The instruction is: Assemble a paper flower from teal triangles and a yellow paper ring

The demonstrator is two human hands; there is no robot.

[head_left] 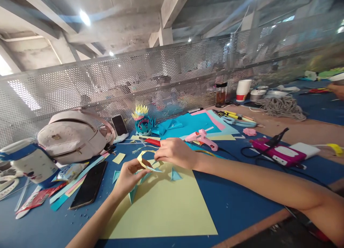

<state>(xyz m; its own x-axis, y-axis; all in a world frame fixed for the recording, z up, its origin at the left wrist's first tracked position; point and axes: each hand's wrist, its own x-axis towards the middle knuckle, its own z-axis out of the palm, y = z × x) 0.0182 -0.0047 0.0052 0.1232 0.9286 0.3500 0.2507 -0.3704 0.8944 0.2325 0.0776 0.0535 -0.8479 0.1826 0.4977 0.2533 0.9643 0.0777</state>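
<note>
- Main risk, as I judge it: the yellow paper ring (pixel 140 159) could crease or lose its round shape; too firm a pinch from the left hand (pixel 127 175), or a sideways push by the right hand (pixel 174 153), would cause that.
- The light-blue paper point (pixel 154 170) at the ring's near side might be bent or knocked askew; a slipping thumb would be enough.
- The loose light-blue folded triangle (pixel 176 175) lies on the pale yellow paper sheet (pixel 166 212); a low sweep of the right forearm could scatter it.
- The pink glue gun (pixel 200 137) lies just beyond the right hand, nozzle towards it (whether it is hot, I cannot tell); a careless reach back could touch the tip.
- Pose, left: the forearm rises from the bottom edge; thumb and fingers are narrowed around the ring's left side, holding it above the sheet.
- Pose, right: the forearm crosses in from the right, back of the hand upwards; the fingers curl down at the ring's far right side; whether they grip it, I cannot tell.
</note>
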